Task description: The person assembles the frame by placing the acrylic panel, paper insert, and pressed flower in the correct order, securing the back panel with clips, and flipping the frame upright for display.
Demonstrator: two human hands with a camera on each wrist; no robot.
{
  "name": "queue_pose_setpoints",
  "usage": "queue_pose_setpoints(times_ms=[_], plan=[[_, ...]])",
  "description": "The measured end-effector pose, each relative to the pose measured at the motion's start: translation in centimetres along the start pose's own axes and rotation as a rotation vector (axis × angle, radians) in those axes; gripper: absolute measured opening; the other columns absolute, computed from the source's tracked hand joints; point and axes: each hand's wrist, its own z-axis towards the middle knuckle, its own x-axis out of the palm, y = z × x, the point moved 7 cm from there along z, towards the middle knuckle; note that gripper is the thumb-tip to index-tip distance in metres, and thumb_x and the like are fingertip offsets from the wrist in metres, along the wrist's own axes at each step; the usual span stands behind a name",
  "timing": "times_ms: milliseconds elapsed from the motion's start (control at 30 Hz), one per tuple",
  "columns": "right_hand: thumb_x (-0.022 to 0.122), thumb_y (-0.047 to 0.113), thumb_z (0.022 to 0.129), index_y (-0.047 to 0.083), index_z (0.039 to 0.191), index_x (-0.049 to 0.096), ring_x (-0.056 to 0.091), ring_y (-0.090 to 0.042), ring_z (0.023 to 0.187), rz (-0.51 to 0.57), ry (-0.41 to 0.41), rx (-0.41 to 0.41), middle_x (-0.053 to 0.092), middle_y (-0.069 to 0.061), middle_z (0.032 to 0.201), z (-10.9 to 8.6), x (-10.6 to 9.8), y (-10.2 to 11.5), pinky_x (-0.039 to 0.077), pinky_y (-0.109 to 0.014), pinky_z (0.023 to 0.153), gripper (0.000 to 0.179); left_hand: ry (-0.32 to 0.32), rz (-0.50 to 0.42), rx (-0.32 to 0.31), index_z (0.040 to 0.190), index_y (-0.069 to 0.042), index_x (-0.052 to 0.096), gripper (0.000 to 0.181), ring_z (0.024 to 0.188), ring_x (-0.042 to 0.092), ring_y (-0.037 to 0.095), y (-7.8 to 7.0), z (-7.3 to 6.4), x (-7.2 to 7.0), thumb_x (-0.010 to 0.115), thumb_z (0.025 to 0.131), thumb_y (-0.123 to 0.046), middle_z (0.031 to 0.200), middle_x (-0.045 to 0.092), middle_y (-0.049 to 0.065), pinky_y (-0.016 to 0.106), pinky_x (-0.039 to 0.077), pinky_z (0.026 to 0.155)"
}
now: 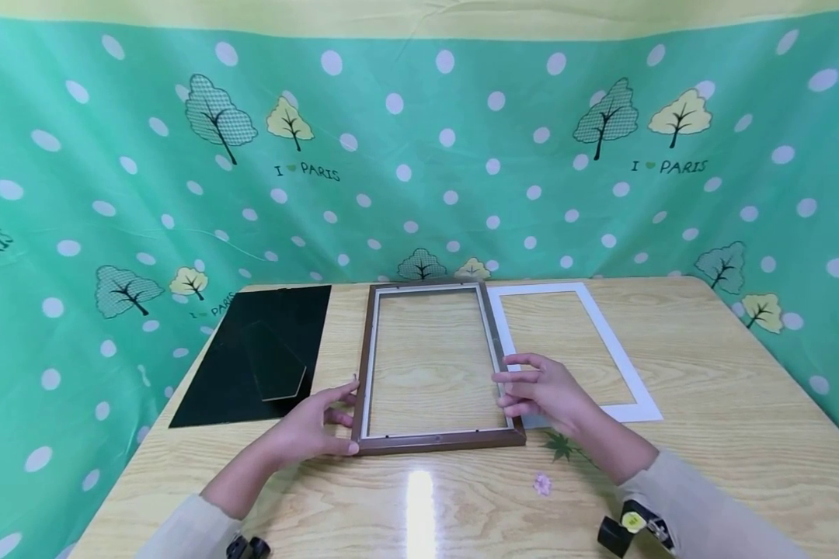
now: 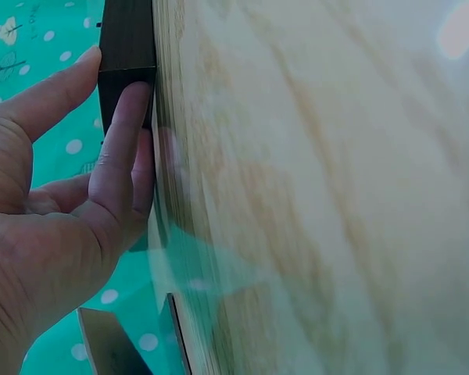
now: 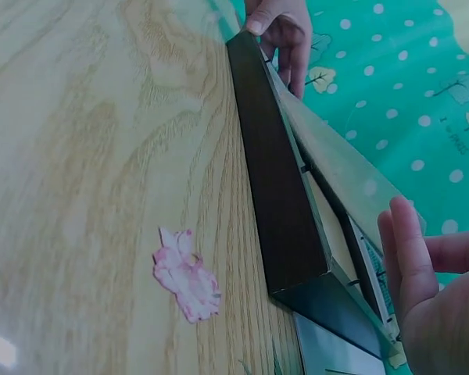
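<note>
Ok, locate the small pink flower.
In the head view, the flower lies right of centre on the pale wooden table, just below the green pointed leaf.

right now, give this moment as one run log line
left hand: touching brown rectangular frame, near-left corner | right hand: at frame's right side | black rectangular board: left of frame | white rectangular mat: right of frame

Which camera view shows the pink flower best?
The right wrist view: the pink flower appears largest there, its ragged petals distinct on the wooden table. The head view shows it whole but small, near the brown frame; the left wrist view doesn't show it.
</note>
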Motion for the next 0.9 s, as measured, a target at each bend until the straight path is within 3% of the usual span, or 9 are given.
queue_pose_setpoints(times_ms=[233,900], plan=[[0.055,-0.009,0.094,-0.008,0.145,0.028,0.070,-0.019,0.078,0.071,0.022,0.006,0.053,-0.029,0.133,-0.48,-0.10,0.07,0.058,-0.029,0.070,0.057,0.002,0.018,0.009,0.152,-0.010,0.033,0.096,0.108,0.058,0.023,0.01,0.10,0.04,0.086,0.073,-0.011,0.138,0.049,0.013,0.028,0.054,0.079],[0.054,-0.010,0.094,-0.005,0.147,0.028,0.070,-0.017,0.076,0.098,0.028,-0.013,0.051,-0.030,0.135,-0.88,-0.24,0.25,0.057,-0.027,0.068,0.059,0.001,0.013,0.012,0.152,-0.009,0.033,0.096,0.107,0.058,0.024,0.12,0.12,0.12,0.086,0.073,-0.011,0.137,0.049,0.013,0.029,0.054,0.078]])
